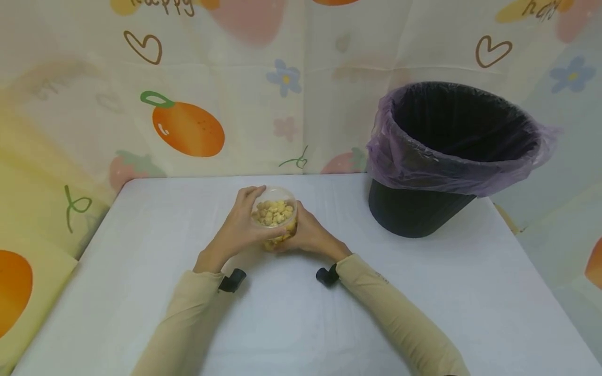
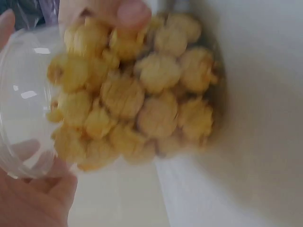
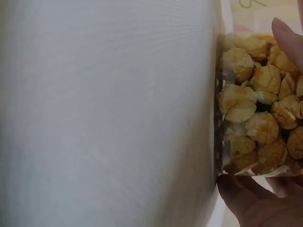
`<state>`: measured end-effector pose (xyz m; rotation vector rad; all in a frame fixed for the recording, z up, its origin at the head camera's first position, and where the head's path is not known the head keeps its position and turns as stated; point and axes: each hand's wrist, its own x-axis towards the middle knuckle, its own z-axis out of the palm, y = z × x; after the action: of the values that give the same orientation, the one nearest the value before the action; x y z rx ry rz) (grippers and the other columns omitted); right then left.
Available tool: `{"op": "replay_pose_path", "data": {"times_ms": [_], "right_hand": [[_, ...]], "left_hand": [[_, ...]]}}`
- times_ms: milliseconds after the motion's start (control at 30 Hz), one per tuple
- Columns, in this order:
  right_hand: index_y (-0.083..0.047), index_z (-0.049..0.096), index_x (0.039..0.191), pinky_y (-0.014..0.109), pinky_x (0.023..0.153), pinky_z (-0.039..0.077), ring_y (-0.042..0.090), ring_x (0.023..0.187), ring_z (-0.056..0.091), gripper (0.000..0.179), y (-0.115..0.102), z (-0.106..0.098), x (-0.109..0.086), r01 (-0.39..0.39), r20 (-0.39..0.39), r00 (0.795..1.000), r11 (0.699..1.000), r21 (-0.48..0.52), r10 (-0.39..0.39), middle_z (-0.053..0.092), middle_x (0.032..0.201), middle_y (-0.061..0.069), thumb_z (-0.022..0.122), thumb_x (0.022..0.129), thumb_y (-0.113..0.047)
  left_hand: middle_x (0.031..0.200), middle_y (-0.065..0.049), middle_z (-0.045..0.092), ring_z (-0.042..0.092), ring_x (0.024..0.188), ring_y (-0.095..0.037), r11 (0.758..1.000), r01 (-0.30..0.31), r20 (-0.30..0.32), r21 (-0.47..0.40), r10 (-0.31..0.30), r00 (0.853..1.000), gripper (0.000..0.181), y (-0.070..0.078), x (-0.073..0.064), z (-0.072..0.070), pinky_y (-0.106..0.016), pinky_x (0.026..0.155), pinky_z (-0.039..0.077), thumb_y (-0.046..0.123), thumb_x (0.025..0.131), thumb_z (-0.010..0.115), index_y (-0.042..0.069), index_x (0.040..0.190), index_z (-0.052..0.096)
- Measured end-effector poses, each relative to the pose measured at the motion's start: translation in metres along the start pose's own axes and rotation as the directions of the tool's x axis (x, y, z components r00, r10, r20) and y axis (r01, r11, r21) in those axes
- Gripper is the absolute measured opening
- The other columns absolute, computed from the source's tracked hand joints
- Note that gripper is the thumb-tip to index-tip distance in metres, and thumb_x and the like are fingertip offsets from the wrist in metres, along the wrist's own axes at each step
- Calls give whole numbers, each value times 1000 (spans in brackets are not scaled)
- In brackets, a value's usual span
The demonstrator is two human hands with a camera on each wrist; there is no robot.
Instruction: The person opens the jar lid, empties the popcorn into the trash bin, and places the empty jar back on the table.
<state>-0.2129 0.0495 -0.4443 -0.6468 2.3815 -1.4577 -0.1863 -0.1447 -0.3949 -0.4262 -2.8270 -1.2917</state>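
A clear round plastic tub (image 1: 280,194), partly filled with yellow popcorn (image 1: 274,212), is held between both hands near the table's far edge. My left hand (image 1: 235,224) grips it from the left, around the upper part. From the right, lower on the side, my right hand (image 1: 311,232) holds it. No lid covers the top in the head view. Large round popcorn pieces (image 2: 122,97) show through the wall in the left wrist view, slightly blurred. In the right wrist view the tub's base (image 3: 220,118) is at or very near the white surface; contact is hard to tell.
A black bin (image 1: 409,209) lined with a purple bag (image 1: 390,156) stands at the table's back right. White cloth covers the table (image 1: 291,324). Behind it hangs a fruit-patterned curtain (image 1: 254,104). Black wrist cameras (image 1: 233,280) sit at both cuffs.
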Motion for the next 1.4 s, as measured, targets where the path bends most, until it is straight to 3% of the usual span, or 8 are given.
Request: {"op": "replay_pose_path", "data": {"times_ms": [200, 433, 633, 800, 1000, 1167, 1267, 1400], "right_hand": [[-16, 29, 145, 42, 115, 36, 17, 131, 47, 109, 3, -3, 2, -38, 28, 999, 999, 35, 37, 48, 140, 0, 96, 61, -30], [-17, 18, 155, 48, 120, 28, 21, 140, 41, 120, 7, -6, 6, -7, 59, 998, 993, 122, 0, 40, 151, 2, 94, 63, -20], [-13, 22, 155, 47, 114, 37, 22, 137, 45, 119, 5, -4, 4, -9, -3, 1000, 995, 97, 9, 44, 150, 4, 95, 62, -21], [-12, 24, 155, 46, 111, 41, 23, 135, 48, 118, 2, 0, 2, -11, -47, 999, 998, 59, 14, 47, 148, 5, 95, 61, -23], [-7, 27, 153, 46, 111, 42, 25, 134, 49, 118, 0, 2, 1, -13, -90, 996, 1000, 4, 14, 48, 147, 10, 96, 60, -26], [-5, 27, 152, 44, 111, 42, 26, 134, 49, 114, 1, 3, 1, 0, -100, 995, 1000, -21, -3, 48, 147, 14, 94, 63, -24], [-5, 22, 154, 44, 112, 41, 25, 135, 48, 117, 2, 2, 1, 10, -77, 997, 1000, -23, -12, 45, 149, 13, 94, 64, -25], [-9, 20, 154, 44, 112, 41, 22, 134, 47, 119, 3, 0, 1, -8, -42, 999, 1000, 4, 8, 44, 148, 9, 95, 63, -27]], "left_hand": [[148, -16, 28, 39, 136, -39, 1000, -27, 89, 15, 26, 996, 115, -2, 4, -8, -60, 113, 35, 44, 66, 91, 12, 156, 26], [155, -12, 31, 40, 138, -39, 997, -76, 84, -28, 78, 993, 112, -5, 9, -4, -58, 112, 37, 39, 66, 92, 12, 155, 30], [152, -10, 40, 41, 138, -37, 989, -118, -37, -91, 115, 993, 104, -11, 8, 10, -59, 111, 38, 34, 67, 92, 10, 151, 37], [151, -7, 42, 43, 136, -32, 990, -103, -156, -93, 88, 984, 101, -7, 3, 21, -56, 112, 38, 38, 65, 92, 11, 149, 42], [146, -15, 45, 47, 132, -34, 992, -106, -305, -71, 80, 949, 100, 2, -1, 34, -55, 110, 41, 35, 63, 93, 0, 144, 46], [144, -16, 45, 49, 130, -33, 995, -79, -386, -59, 50, 921, 98, 7, -5, 43, -54, 109, 43, 36, 64, 91, 1, 144, 47], [145, -17, 43, 48, 130, -35, 998, -53, -367, -46, 33, 930, 98, 11, -5, 41, -54, 109, 42, 37, 66, 90, 1, 145, 45], [148, -15, 38, 47, 131, -37, 1000, -15, -230, -10, 12, 973, 102, 13, -4, 27, -56, 110, 41, 42, 68, 89, 3, 149, 40]]}}
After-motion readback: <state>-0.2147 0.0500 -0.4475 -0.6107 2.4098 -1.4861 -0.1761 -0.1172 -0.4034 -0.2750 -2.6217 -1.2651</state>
